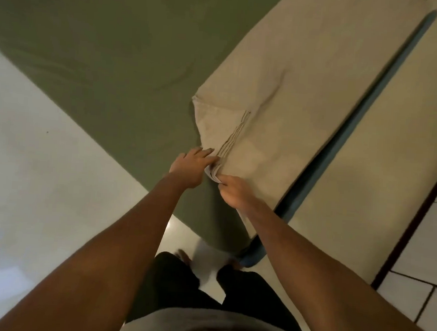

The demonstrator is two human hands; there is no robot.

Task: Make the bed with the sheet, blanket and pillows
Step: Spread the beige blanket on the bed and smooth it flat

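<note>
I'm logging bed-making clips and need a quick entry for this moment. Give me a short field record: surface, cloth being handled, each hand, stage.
surface: bed covered by a green sheet, fairly smooth
cloth handled: beige folded blanket with dark stripes near its edge, lying along the bed's right side
left hand: fingers laid on the blanket's near corner
right hand: pinching the layered edge of that corner
beside bed: blue strip between the bed and a beige panel
pillows: none in view
stage: blanket folded, not yet spread
</note>
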